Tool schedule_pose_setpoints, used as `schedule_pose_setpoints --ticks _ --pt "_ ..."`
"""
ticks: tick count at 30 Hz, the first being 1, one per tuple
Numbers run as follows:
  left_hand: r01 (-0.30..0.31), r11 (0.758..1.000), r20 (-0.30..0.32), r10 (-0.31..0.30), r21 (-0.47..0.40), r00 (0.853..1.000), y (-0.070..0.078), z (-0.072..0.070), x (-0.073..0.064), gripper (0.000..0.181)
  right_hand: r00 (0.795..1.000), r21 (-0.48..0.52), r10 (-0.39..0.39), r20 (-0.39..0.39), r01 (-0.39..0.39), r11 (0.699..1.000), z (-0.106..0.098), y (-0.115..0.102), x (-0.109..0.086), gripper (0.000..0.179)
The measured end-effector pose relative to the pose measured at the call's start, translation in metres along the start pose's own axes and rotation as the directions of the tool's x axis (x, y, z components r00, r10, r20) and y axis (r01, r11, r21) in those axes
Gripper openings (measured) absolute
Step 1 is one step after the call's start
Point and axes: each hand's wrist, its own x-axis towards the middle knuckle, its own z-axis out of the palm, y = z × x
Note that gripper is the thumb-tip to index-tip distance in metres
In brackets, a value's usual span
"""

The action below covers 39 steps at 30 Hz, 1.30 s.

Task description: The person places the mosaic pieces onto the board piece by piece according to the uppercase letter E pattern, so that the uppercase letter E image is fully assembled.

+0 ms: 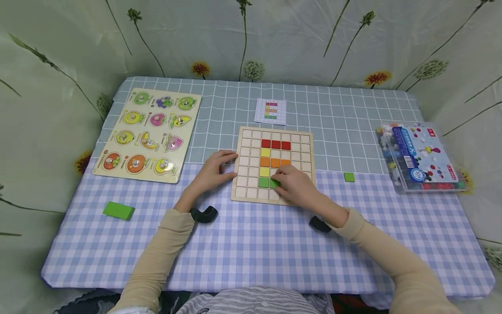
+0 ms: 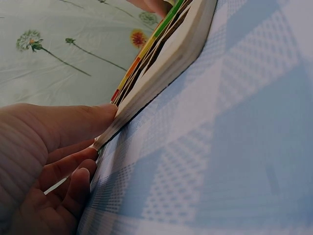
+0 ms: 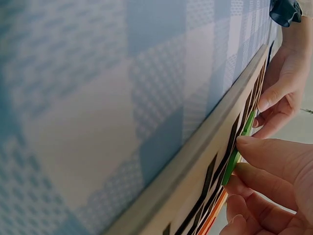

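The wooden grid board [image 1: 246, 193] lies in front of me with red [image 1: 276, 144], yellow [image 1: 265, 152], orange [image 1: 265, 162] and green tiles [image 1: 264, 182] in its cells. My right hand [image 1: 295, 185] pinches a green tile [image 3: 231, 167] between thumb and fingers, at the cell right of the placed green one. The fingertips partly cover that tile. At the board's left edge, my left hand [image 1: 213, 172] rests its thumb and fingertips against the wooden side, the fingers mostly straight. Above the board lies a small pattern card [image 1: 270, 111] showing coloured squares.
A fruit puzzle board [image 1: 154, 135] lies at the left, with a green block [image 1: 119, 210] below it. One loose green tile [image 1: 349, 177] sits right of the grid board. A clear plastic case [image 1: 423, 159] of small coloured pieces stands at the far right.
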Motion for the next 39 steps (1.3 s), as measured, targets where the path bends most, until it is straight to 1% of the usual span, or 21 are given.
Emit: schedule_pose_setpoints --ticks 4,11,17,20,28,34,39 --pt "-0.001 1.000 0.001 0.001 0.001 1.000 0.000 0.000 0.000 0.054 1.000 0.001 0.008 0.005 -0.008 1.000 0.000 0.000 0.000 0.024" --pt "-0.010 1.000 -0.008 0.010 0.004 1.000 0.000 0.000 -0.001 0.055 0.997 0.035 0.024 -0.080 -0.021 0.999 -0.005 0.008 -0.010 0.017" --pt "-0.014 1.000 -0.010 0.014 0.004 1.000 0.000 -0.001 -0.002 0.054 0.991 0.046 0.105 -0.088 -0.101 0.994 -0.012 0.023 -0.024 0.020" --pt "-0.018 1.000 -0.016 0.018 0.005 1.000 0.000 -0.002 -0.003 0.053 0.985 0.046 0.137 -0.104 -0.133 0.990 -0.015 0.030 -0.030 0.022" --pt "-0.016 1.000 -0.019 0.016 -0.002 1.000 -0.001 -0.001 -0.002 0.052 0.971 -0.008 0.170 -0.166 -0.174 0.985 -0.021 0.052 -0.047 0.023" --pt "-0.022 1.000 -0.021 0.022 0.004 1.000 0.000 0.000 -0.002 0.052 0.955 -0.045 0.213 -0.208 -0.227 0.973 -0.030 0.067 -0.065 0.024" --pt "-0.029 1.000 -0.016 0.029 0.008 0.999 0.002 -0.001 0.000 0.052 0.939 -0.056 0.254 -0.232 -0.274 0.960 -0.038 0.076 -0.078 0.023"
